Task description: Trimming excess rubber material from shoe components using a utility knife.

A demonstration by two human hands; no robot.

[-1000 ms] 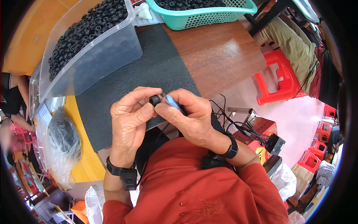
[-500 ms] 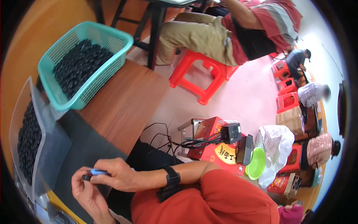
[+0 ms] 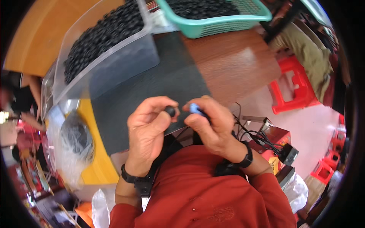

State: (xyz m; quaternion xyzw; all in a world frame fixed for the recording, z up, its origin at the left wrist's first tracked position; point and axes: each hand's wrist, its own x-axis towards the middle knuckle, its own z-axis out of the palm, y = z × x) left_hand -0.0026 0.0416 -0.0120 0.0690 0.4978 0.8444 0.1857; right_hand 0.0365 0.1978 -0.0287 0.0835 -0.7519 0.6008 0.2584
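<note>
Just above my red-sleeved chest at the centre of the frame, my left hand (image 3: 146,127) pinches a small round black piece (image 3: 170,111) between thumb and fingertips, while my right hand (image 3: 208,123) is closed around a small light-blue piece (image 3: 194,109), its tip poking out just beside the black one. Beyond my hands lies a dark mat (image 3: 167,81) on the brown table (image 3: 232,62). Further up, a clear plastic bin (image 3: 125,64) of black parts fills the upper left, with a teal basket (image 3: 220,22) at the top edge.

left hand (image 3: 146,131): raised before the chest, fingers (image 3: 161,110) curled, tips pinched together
right hand (image 3: 211,127): just beside it, fingers bent, closed in a pinch
wrists: each banded in black; red sleeves
</note>
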